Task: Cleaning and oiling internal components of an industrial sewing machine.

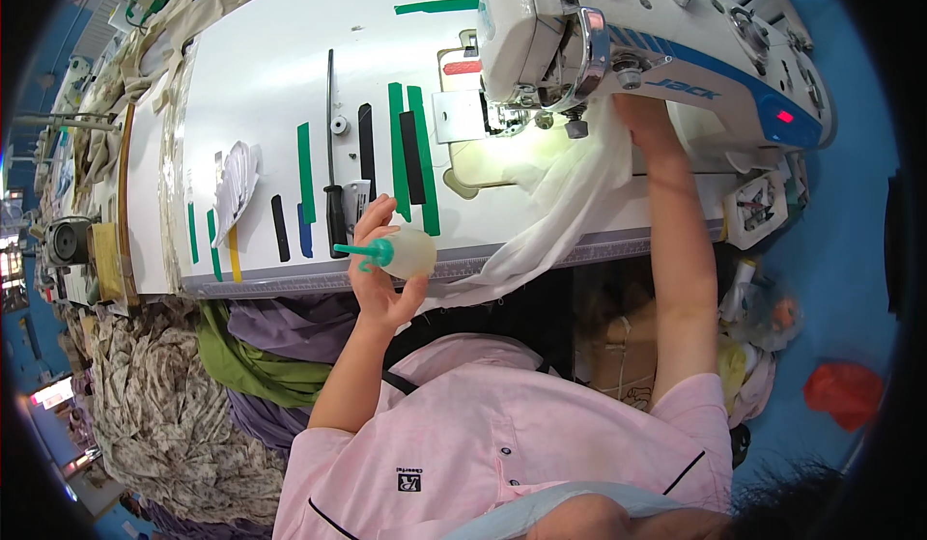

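Head view: the left hand (381,270) is holding a small translucent bottle (410,253) with a green nozzle (359,249), fingers curled around the bottle body, nozzle pointing toward the person's left. The bottle is sitting at the near edge of the white table (261,96), over the ruler strip running along that edge.

The right hand (642,120) is reaching up under the head of the white sewing machine (637,33), pressing on white fabric (570,202). Its fingers are hidden behind the machine and cloth, so cannot tell how wide the hand is or whether it is gripping. The fabric is bunching by the needle area and hanging down over the table's front edge, between the two arms.

Green tape strips (415,154) and black tape strips (367,149) are lying on the table top just beside the left hand. A black-handled screwdriver (332,183) is lying among them, handle end near the bottle. A crumpled white paper scrap (235,183) is lying further to the left.

Below the table edge a pile of green and purple cloth (270,347) is sitting beside the left forearm, with patterned cloth (164,414) further left. A cardboard box (618,347) is standing under the table by the right arm. A red bag (845,393) is lying on the blue floor (850,250), well apart on the right. The person is wearing a pink shirt (502,434).
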{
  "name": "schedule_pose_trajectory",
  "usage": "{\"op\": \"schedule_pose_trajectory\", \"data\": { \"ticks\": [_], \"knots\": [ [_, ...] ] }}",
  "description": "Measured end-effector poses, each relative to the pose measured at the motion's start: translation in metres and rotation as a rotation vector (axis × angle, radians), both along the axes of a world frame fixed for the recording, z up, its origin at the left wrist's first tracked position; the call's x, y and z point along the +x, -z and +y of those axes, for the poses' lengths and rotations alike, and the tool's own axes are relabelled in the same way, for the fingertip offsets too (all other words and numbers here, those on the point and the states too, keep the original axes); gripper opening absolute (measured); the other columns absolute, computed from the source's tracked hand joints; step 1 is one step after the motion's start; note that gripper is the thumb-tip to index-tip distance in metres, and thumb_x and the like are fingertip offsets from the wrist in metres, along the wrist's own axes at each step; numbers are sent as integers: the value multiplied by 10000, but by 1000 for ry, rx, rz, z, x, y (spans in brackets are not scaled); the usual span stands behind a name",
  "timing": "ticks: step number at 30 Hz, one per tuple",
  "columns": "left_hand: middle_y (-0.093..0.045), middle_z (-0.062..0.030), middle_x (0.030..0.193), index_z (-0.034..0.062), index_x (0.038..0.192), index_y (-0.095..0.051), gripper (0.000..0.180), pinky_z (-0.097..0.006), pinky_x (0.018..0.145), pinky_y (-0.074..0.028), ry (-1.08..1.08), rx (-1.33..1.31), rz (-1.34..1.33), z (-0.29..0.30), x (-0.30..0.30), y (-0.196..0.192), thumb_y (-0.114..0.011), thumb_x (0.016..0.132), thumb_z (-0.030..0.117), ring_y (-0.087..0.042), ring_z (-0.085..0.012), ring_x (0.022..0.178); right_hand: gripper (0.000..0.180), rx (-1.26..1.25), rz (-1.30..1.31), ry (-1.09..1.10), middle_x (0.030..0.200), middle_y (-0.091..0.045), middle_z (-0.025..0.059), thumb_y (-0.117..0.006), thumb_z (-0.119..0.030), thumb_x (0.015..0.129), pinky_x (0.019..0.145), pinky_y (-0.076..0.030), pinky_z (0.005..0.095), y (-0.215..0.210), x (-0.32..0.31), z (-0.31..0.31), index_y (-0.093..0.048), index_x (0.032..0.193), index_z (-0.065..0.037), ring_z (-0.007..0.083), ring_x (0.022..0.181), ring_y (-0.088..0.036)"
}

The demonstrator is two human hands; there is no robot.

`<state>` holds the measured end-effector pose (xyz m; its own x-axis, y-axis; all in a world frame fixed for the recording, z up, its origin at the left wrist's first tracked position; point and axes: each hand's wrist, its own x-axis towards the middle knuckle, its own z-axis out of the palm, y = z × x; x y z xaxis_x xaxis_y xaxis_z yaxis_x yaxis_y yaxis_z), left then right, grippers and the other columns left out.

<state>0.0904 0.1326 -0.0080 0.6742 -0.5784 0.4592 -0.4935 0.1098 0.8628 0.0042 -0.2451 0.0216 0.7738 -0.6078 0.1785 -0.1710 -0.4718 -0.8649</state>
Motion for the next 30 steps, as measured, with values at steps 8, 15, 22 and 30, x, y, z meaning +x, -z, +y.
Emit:
{"op": "schedule_pose_trajectory", "data": {
  "ticks": [8, 15, 22, 30],
  "knots": [
    [-465, -248, 1343, 2, 1160, -522, 513, -530, 1084, -329, 15, 2, -9, -1, 0, 0, -680, 726, 227, -388, -427, 1332, 254, -212, -33, -22, 1080, -599, 171, -514, -175, 948, 885, -445, 356, 15, 2, 8, -570, 1124, 0, 260, 952, -578],
    [-467, -246, 1345, 14, 1170, -523, 523, -519, 1080, -335, 14, -12, 1, 1, 1, 2, -683, 718, 221, -385, -425, 1337, 188, 389, -132, 177, 867, -594, 37, -585, -170, 904, 735, -439, 283, -16, -1, 43, -635, 959, 3, 125, 837, -547],
    [-467, -246, 1347, 17, 1180, -517, 526, -517, 1079, -336, 27, -17, -8, -1, 1, 3, -671, 712, 202, -389, -420, 1338, 187, 443, -148, 182, 815, -601, -19, -587, -186, 913, 699, -409, 228, -4, -17, 35, -665, 889, -17, 61, 733, -505],
    [-467, -243, 1344, 13, 1153, -526, 499, -513, 1080, -327, 13, -8, -7, -1, 0, 0, -666, 710, 194, -396, -412, 1332, 201, 450, -171, 120, 882, -613, -11, -584, -190, 927, 718, -409, 218, 9, -15, 45, -624, 1028, -21, 55, 783, -514]
  ]
}}
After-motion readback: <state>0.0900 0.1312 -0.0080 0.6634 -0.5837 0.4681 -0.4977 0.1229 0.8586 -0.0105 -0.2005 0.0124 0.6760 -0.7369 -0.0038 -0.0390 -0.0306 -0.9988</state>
